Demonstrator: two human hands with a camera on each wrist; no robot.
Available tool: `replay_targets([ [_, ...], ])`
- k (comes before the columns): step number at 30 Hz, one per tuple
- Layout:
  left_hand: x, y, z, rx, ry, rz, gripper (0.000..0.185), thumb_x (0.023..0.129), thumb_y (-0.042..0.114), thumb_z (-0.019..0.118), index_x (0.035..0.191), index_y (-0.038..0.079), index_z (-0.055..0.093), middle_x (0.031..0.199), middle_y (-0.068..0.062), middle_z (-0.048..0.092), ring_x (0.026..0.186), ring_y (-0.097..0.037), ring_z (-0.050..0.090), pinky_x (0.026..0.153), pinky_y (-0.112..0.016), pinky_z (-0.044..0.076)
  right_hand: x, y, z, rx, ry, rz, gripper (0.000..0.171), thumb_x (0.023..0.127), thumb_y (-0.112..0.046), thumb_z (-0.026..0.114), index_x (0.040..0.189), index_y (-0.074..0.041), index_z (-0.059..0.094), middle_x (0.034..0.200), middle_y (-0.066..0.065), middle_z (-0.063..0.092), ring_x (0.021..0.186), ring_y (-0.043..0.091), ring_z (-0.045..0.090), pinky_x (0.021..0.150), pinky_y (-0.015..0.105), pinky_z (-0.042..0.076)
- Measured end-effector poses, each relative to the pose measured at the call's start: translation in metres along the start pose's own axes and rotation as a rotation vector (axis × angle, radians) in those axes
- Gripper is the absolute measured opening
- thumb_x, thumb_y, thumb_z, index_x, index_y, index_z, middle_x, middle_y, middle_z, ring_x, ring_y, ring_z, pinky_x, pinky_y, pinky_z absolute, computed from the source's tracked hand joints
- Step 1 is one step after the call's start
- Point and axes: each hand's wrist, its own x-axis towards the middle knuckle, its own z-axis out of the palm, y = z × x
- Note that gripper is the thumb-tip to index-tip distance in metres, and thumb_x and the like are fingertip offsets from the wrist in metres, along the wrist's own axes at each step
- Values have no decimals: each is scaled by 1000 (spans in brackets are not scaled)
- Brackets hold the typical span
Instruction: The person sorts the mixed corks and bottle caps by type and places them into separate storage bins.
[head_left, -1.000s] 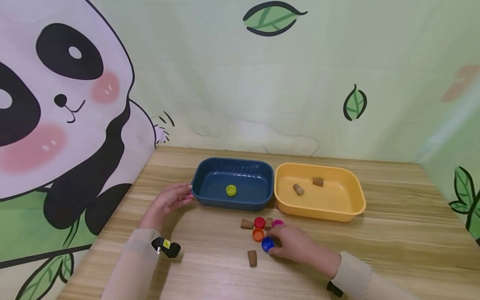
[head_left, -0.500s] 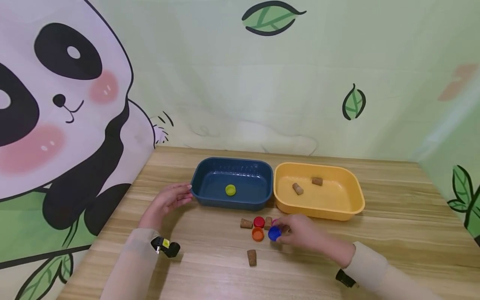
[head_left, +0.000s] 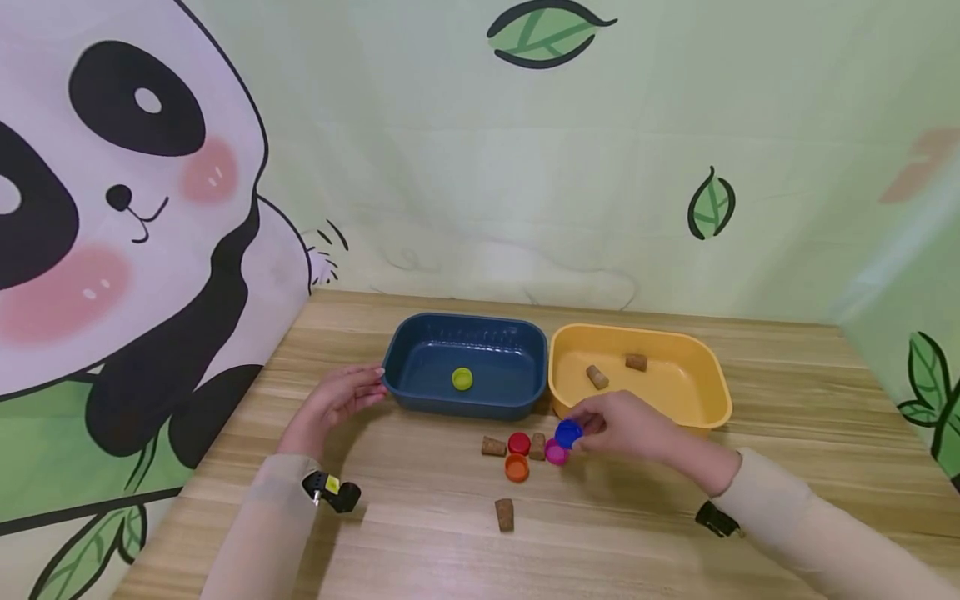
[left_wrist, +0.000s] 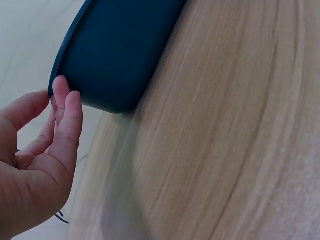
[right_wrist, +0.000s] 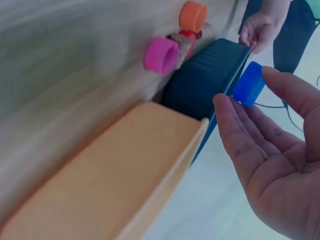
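A blue bottle cap [head_left: 567, 433] is pinched between the thumb and fingers of my right hand [head_left: 626, 429], raised in front of the yellow bin [head_left: 712, 408]. In the right wrist view the same cap [right_wrist: 248, 84] shows side-on at the fingertips. My left hand [head_left: 341, 398] rests its fingertips against the left end of the dark blue bin [head_left: 465, 410], at the rim and outer wall. A yellow-green cap [head_left: 462, 379] lies inside that bin. On the table are a red cap [head_left: 519, 443], an orange cap [head_left: 517, 467] and a magenta cap [head_left: 556, 452].
Among the caps lie two corks, one left [head_left: 493, 447] and one upright in view [head_left: 537, 446]; another cork [head_left: 505, 515] is nearer the front. Two more corks sit in the yellow bin, one being the left cork [head_left: 597, 377]. Both bins stand side by side near the wall.
My right hand has lifted the blue cap from among the other things and carried it away and to the right, toward the yellow bin's front wall. The left hand has stayed put.
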Motion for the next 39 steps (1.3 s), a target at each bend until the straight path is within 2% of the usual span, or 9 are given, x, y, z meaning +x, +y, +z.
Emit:
replay_targets([
  [5,1,0,0,17,17,-10,33,106,8,53,134,-9,51,76,6,74,72,-4,72,74,-18,63,3,-3,-17,7,-18,17,29,89,-11,77,114,3,73,99,9,78,88,13,72,78,24,62],
  [13,2,0,0,28,22,-13,41,106,7,52,140,-13,44,76,6,74,72,-4,72,74,-18,63,16,-8,-46,-8,-56,70,36,93,-18,75,122,3,70,108,12,76,95,18,71,87,34,64],
  [17,2,0,0,22,15,-10,41,106,6,52,141,-13,44,75,6,73,71,-4,72,73,-18,63,25,-10,-60,11,-76,49,36,95,-16,72,125,5,68,108,15,76,94,19,70,87,38,64],
  [22,2,0,0,14,7,-6,40,105,5,52,140,-13,44,75,6,74,71,-4,72,73,-18,63,38,-16,-76,5,-81,16,36,95,-14,71,125,6,67,105,15,77,90,17,69,82,30,62],
  [24,1,0,0,15,5,-7,41,105,5,52,140,-13,43,75,6,74,71,-4,72,72,-18,63,43,-18,-82,-13,-80,7,36,95,-14,71,125,5,67,106,15,77,92,17,71,84,30,62],
  [30,1,0,-1,20,9,-9,42,106,6,51,142,-14,41,75,6,73,71,-4,72,73,-17,63,61,-21,-99,-69,-79,0,35,95,-15,71,124,5,68,108,17,77,102,28,73,97,44,61],
  [35,2,0,-1,22,18,-13,45,105,6,52,144,-14,39,75,6,73,71,-4,71,73,-18,63,77,-23,-110,-104,-87,14,37,96,-15,69,126,5,67,113,20,75,107,32,71,102,48,58],
  [39,3,1,0,15,12,-14,46,105,6,53,144,-15,39,75,6,73,71,-4,72,73,-18,63,86,-26,-116,-93,-93,38,37,97,-16,67,128,4,66,115,20,74,109,32,69,106,50,56],
])
